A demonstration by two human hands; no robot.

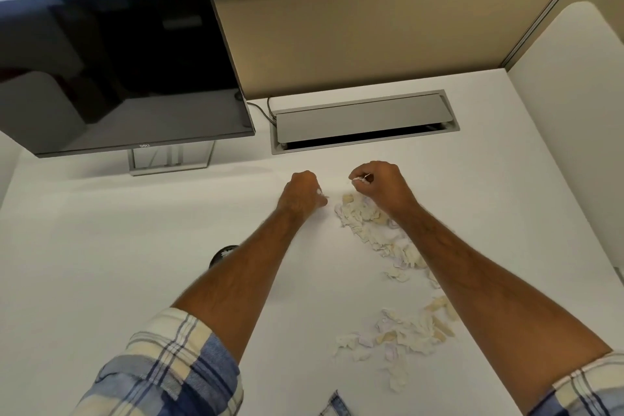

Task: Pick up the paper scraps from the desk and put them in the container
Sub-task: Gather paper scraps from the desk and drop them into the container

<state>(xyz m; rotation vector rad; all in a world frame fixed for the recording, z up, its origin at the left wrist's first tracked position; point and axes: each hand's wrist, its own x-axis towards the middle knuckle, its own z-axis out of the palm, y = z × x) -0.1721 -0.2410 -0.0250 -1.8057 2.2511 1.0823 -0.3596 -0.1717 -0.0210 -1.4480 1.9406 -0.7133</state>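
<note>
Two hands worked over a white desk (101, 246), and reading from the left of the frame, a dark Dell monitor (118, 61) filled the upper left, with a cable hatch (364, 121) set in the desktop to its right. Below the monitor, a dark round object (223, 253), probably the container, peeked out from behind the left forearm; too little of it showed to be sure. The left hand (302, 192) was curled nearly closed at frame centre, a bit of white paper showing at its thumb side. Just beside it to the right, the right hand (381, 182) was pinched narrow on a small white scrap (362, 180). The paper scraps (371, 226) trailed from under that wrist toward the lower right, ending in a second heap (405, 331). To do this gathering well, it seemed wise to rake the loose pieces into one pile with cupped palms, squeeze firmly so none fluttered free, and carry each fistful low across to the container.
</note>
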